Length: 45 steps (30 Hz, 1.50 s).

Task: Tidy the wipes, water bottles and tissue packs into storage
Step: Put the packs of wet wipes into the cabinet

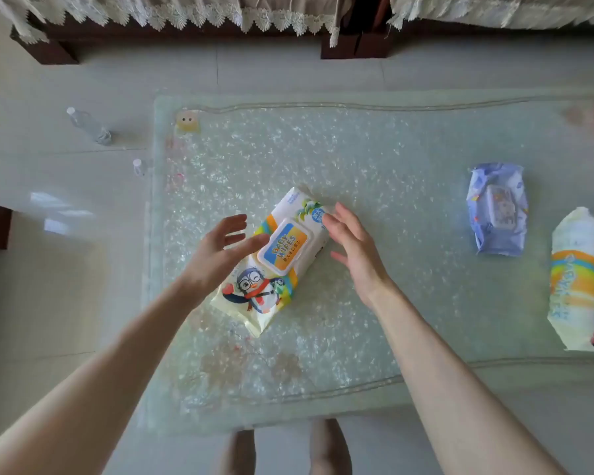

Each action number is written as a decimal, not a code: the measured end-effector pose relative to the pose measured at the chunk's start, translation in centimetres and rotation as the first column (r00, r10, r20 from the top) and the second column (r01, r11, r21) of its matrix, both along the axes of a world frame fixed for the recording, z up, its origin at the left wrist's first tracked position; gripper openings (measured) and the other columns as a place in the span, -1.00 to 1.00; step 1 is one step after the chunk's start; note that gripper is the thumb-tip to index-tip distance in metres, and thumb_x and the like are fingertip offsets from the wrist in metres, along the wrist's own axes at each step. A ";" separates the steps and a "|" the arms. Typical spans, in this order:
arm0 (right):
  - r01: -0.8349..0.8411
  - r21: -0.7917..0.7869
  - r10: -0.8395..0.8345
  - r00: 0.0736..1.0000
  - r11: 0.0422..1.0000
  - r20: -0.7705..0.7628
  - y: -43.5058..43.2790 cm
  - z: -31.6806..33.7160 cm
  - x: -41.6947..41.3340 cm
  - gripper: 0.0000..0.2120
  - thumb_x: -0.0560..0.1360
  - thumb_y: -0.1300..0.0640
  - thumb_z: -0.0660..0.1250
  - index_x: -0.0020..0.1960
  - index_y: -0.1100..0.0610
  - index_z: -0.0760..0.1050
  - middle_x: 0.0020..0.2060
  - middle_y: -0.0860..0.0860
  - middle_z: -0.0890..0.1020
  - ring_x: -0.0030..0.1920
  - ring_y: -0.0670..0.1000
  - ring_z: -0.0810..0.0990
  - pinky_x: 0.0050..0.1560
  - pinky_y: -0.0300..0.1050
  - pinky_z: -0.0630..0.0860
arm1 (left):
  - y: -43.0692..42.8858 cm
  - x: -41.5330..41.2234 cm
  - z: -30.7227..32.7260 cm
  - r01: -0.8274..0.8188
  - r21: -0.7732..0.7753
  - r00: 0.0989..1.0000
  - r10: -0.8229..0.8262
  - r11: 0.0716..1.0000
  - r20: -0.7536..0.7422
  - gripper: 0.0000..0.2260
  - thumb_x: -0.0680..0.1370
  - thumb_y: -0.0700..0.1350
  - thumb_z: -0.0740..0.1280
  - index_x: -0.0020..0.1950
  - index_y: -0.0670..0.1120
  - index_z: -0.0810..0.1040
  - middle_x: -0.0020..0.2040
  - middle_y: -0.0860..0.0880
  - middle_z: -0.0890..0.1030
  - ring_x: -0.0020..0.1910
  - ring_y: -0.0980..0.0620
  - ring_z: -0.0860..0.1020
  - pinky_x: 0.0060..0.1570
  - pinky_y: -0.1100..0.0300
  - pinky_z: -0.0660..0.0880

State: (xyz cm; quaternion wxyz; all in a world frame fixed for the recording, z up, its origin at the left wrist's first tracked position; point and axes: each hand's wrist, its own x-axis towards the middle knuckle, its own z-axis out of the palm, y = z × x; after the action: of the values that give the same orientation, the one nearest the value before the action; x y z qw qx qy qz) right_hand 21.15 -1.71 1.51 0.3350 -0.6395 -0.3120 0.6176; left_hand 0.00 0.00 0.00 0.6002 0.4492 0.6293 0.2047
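A yellow-and-white baby wipes pack with a penguin picture lies slanted in the middle of the glass table. My left hand is at its left side, fingers spread and straight, the thumb touching the lid edge. My right hand hovers at its right side, fingers straight, fingertips near the pack's upper end. Neither hand grips it. A blue wipes pack lies to the right. A second penguin wipes pack sits at the right edge, partly cut off.
Two clear water bottles stand on the tiled floor left of the table, one farther, one close to the table edge. A small yellow object sits on the table's far left corner. A lace-draped wooden sofa lines the far side.
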 end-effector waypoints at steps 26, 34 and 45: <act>0.490 0.010 -0.484 0.864 0.872 -0.140 -0.3 -12.1 -6.6 -0.20 0.52 0.28 0.36 0.58 -0.04 -0.01 0.34 0.01 0.52 0.20 0.00 0.62 0.04 -0.15 0.63 | 2.9 -0.8 -9.9 0.182 -0.249 0.966 -0.126 0.951 0.225 -0.61 0.48 -0.04 0.43 0.28 -0.06 0.51 0.00 -0.07 0.72 -0.09 -0.13 0.70 -0.18 0.02 0.63; 0.501 0.022 -0.497 0.863 0.865 -0.088 -0.2 -12.1 -6.4 -0.25 0.50 0.30 0.38 0.56 -0.04 0.13 0.28 -0.04 0.57 0.12 -0.05 0.65 0.10 -0.05 0.62 | 1.8 -0.4 -9.8 0.122 -0.270 0.946 -0.030 0.955 0.321 -0.62 0.40 -0.10 0.45 0.17 -0.19 0.60 0.04 -0.17 0.70 0.00 -0.21 0.67 -0.04 -0.05 0.63; 0.379 0.067 -0.369 0.921 0.923 -0.127 -1.5 -9.0 -5.0 -0.31 0.48 0.33 0.39 0.52 0.01 0.24 0.15 -0.03 0.64 0.09 0.01 0.67 0.07 -0.02 0.63 | -2.7 0.7 -6.8 -0.064 -0.286 0.891 0.184 0.956 0.416 -0.65 0.39 -0.11 0.42 0.16 -0.14 0.60 0.03 -0.17 0.70 -0.05 -0.17 0.69 -0.15 0.01 0.65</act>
State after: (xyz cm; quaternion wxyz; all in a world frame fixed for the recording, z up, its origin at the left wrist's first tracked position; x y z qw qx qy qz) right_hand 16.11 -3.16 -7.51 0.4923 -0.6358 -0.1924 0.5625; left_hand 0.70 -2.71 -6.80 0.7662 0.2659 0.5275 0.2529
